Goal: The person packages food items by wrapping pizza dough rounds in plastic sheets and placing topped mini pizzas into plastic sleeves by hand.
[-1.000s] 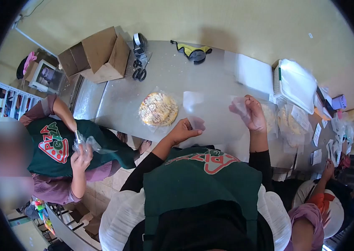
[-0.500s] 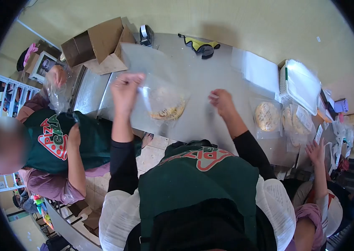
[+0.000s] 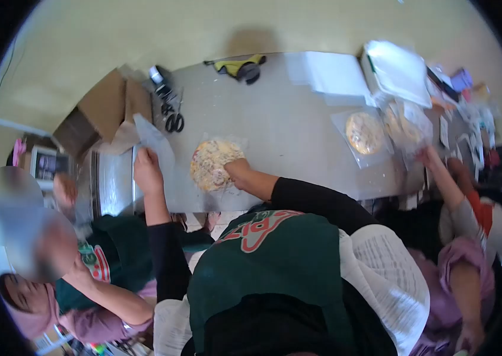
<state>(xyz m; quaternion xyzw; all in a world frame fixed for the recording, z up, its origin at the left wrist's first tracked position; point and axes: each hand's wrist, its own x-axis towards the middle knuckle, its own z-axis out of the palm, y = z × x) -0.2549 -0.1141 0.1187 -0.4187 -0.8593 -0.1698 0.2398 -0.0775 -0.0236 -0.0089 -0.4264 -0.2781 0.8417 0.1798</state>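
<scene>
A round pizza [image 3: 210, 164] with pale, mixed toppings lies on the table in front of me, with clear plastic around its edge. My right hand [image 3: 240, 172] is closed at the pizza's right edge, its fingertips partly hidden. To the left of the pizza, my left hand [image 3: 148, 170] is raised in a closed grip on a translucent plastic sheet [image 3: 156, 141], which stands up from the fingers and bends to the right.
The grey table [image 3: 298, 142] carries a wrapped pizza [image 3: 364, 133], white sheets [image 3: 337, 74], a white basket [image 3: 396, 74], scissors [image 3: 174, 122] and a yellow-black item [image 3: 239, 66]. An open cardboard box [image 3: 102, 110] stands left. Co-workers are on both sides, one hand [image 3: 426, 155] near the wrapped pizzas.
My right hand has moved left onto the pizza's edge. My left hand has shifted left and down, and the plastic sheet is off the pizza's top. The camera view has turned right.
</scene>
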